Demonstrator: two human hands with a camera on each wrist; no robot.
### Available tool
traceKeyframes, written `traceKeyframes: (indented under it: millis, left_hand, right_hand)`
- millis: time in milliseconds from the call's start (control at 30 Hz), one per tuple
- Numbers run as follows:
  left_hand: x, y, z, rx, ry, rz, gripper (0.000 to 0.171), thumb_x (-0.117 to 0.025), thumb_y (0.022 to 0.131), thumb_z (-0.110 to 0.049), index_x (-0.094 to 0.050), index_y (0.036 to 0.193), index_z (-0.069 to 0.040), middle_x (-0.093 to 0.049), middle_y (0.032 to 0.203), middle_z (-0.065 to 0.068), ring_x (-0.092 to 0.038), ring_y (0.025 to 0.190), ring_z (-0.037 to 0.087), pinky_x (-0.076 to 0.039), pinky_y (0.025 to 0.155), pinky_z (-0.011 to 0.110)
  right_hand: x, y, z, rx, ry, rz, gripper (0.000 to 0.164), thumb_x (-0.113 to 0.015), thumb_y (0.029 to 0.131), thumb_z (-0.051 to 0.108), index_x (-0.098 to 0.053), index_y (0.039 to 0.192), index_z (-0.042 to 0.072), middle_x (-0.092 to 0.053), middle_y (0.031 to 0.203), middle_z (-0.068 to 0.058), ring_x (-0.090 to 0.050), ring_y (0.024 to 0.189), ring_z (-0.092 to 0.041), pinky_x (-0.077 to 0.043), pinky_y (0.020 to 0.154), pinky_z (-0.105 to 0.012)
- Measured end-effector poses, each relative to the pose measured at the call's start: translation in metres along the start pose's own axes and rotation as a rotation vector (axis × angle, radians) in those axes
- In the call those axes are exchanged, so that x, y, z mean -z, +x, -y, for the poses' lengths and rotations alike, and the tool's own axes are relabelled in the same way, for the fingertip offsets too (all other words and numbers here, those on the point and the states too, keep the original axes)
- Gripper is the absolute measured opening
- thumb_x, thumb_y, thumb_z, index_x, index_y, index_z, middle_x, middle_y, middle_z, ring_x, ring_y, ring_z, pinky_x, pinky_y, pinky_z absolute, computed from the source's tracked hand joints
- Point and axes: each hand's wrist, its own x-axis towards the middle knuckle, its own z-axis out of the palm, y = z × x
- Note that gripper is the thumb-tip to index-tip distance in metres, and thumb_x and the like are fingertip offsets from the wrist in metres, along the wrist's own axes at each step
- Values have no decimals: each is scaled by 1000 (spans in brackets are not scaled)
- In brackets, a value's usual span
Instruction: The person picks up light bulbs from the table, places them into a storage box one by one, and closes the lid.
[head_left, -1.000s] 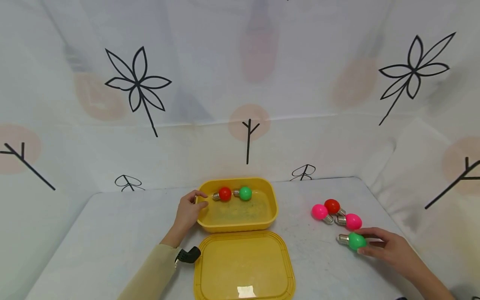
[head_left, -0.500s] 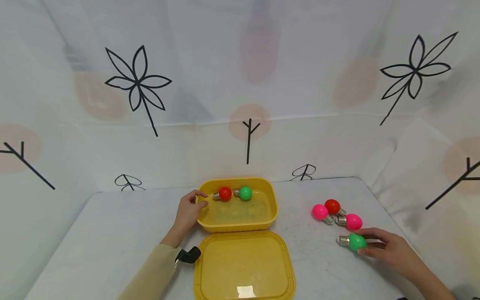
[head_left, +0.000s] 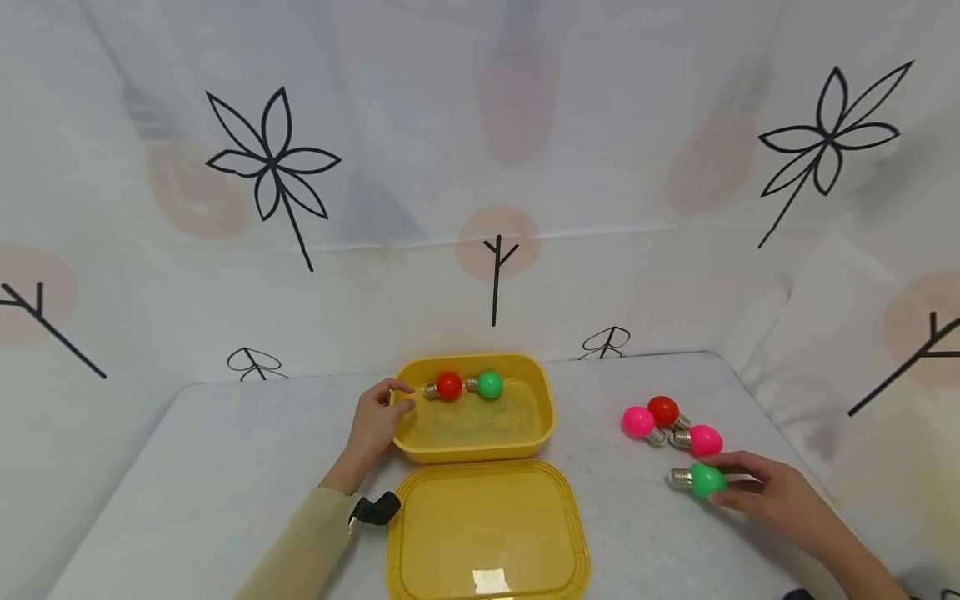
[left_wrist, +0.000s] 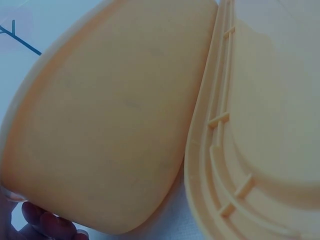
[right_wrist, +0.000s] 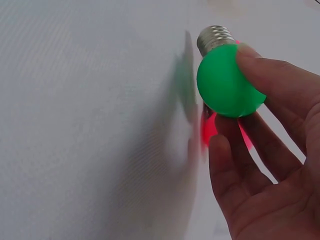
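Well, I counted six little bulbs: two red, two green and two pink. One yellow tub (head_left: pixel 476 427) sat on the white table (head_left: pixel 187 500), and one yellow lid (head_left: pixel 491 521) lay just beside it at 6 o'clock. Inside the tub were two bulbs, a red bulb (head_left: pixel 449 386) near 11 o'clock and a green bulb (head_left: pixel 490 384) near 12.

Three more made a small bunch, off to the tub's 3 o'clock: another red bulb (head_left: pixel 663 410) at the top, a pink bulb (head_left: pixel 638 422) at its 8 o'clock and a second pink bulb (head_left: pixel 706 440) at its 4 o'clock.

The sixth was the held green bulb (head_left: pixel 707 481), near that bunch, toward the tub's 4 o'clock. The right hand (head_left: pixel 780 492) pinched its round part with thumb and fingertips, and the shiny screw end pointed to 9 o'clock. That bare arm slanted in from 5 o'clock.

The left hand (head_left: pixel 375 421) gripped the tub's edge at 9 o'clock, fingers bent. Its arm, in a pale yellow sleeve (head_left: pixel 307 542), slanted in from 7 o'clock.
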Motion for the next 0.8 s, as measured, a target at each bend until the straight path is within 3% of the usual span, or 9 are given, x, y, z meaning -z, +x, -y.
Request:
traceKeyframes:
  millis: [167, 400, 533, 800]
  left_hand:
    - [0, 0, 0, 4, 0, 3, 17, -69, 87, -7, -68, 104, -6, -54, 135, 16, -42, 125, 30, -34, 110, 50]
    - [0, -1, -2, -7, -6, 7, 15, -68, 88, -7, -68, 103, -6, -51, 143, 16, -35, 141, 32, -26, 115, 51]
    - [0, -1, -3, -7, -10, 7, 15, -68, 88, -7, -68, 103, -6, -51, 143, 16, -35, 140, 33, -25, 115, 52]
    - [1, 0, -1, -4, 4, 8, 16, -68, 88, -8, -68, 104, -6, -51, 143, 16, -36, 139, 33, -26, 115, 53]
  right_hand:
    - [-2, 2, 5, 16, -11, -26, 64, -82, 81, 28, -56, 129, -6, -59, 123, -25, -63, 103, -37, -59, 74, -35]
    - [-8, 4, 13, 68, -39, -99, 58, -84, 80, 25, -60, 125, -4, -62, 121, -23, -63, 102, -38, -58, 72, -28]
    - [-10, 4, 17, 105, -19, -115, 56, -83, 81, 21, -60, 126, -4, -62, 120, -23, -64, 101, -37, -56, 71, -24]
    - [-16, 6, 23, 102, 24, -106, 60, -82, 83, 23, -57, 131, -2, -62, 122, -21, -63, 103, -36, -56, 72, -23]
